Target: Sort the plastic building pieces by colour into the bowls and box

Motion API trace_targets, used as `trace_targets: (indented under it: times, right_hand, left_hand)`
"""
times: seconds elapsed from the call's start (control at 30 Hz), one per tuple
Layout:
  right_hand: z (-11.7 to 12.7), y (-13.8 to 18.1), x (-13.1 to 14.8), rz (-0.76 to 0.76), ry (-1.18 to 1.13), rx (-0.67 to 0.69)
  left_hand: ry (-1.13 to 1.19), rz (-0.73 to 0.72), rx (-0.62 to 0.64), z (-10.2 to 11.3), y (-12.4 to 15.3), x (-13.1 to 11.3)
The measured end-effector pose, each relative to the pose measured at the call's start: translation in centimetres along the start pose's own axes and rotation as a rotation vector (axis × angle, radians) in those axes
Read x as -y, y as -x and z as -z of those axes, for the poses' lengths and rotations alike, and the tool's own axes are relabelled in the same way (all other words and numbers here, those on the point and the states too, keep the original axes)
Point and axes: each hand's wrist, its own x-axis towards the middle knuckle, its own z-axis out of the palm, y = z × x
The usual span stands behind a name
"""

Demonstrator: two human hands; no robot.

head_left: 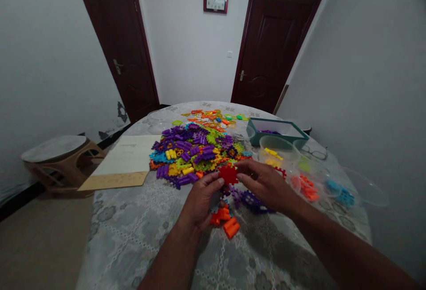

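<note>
My left hand [201,199] and my right hand [264,182] meet over the table, both pinching a flat red toothed plastic piece [228,174] between their fingertips. Under the hands lie orange tube pieces [228,223] and purple toothed pieces [249,200]. Just beyond the hands spreads a big heap of purple, yellow, green and orange building pieces [196,152].
Clear plastic bowls hold sorted pieces: yellow [274,152], orange [306,186], blue [339,192]. A teal box [276,131] stands behind them, with glasses [314,151] beside it. A flat cardboard sheet [123,161] overhangs the table's left edge. A low stool [56,154] stands at left.
</note>
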Motion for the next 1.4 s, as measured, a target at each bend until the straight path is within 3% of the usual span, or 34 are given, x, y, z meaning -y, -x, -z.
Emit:
trace_targets:
  times: [0.17, 0.27, 0.47, 0.6, 0.73, 0.83, 0.93, 1.0, 1.1, 1.27, 1.4]
  right_hand:
    - [-1.7, 1.2, -0.2, -0.078, -0.133, -0.044]
    - [0.3, 1.7, -0.8, -0.113, -0.060, -0.134]
    - [6.4, 3.2, -4.3, -0.179, 0.401, -0.291]
    - [7.3, 4.1, -7.6, -0.162, 0.636, -0.381]
    - [4.9, 4.8, -6.9, -0.084, 0.579, -0.430]
    - [1.4, 5.2, -3.9, -0.009, 0.370, -0.272]
    - [-2.8, 5.3, -0.7, 0.177, 0.238, -0.089]
    - [-5.2, 5.1, 0.9, 0.290, 0.215, -0.008]
    - [-7.7, 4.2, 1.9, 0.325, 0.256, 0.053]
    - [-8.0, 3.1, 1.6, 0.284, 0.329, 0.095]
    - [-6.6, 3.2, 1.4, 0.257, 0.256, 0.012]
  left_hand:
    - [-0.069, 0.021, 0.027, -0.2, 0.2, -0.1]
    - [-0.012, 0.024, 0.009, -0.2, 0.1, -0.3]
    - [0.226, 0.037, -0.079, 0.2, -0.4, -0.7]
    - [0.341, 0.092, -0.042, 0.4, -0.5, -0.7]
    - [0.387, 0.106, -0.035, 0.5, -0.4, -0.7]
    - [0.408, 0.104, -0.025, 0.5, -0.4, -0.6]
    - [0.451, 0.105, -0.020, 0.2, -0.4, -0.6]
    - [0.474, 0.114, -0.037, 0.0, -0.4, -0.6]
    - [0.465, 0.128, -0.093, -0.2, -0.5, -0.6]
    - [0.440, 0.109, -0.106, -0.4, -0.6, -0.7]
    - [0.381, 0.135, -0.065, -0.3, -0.5, -0.7]
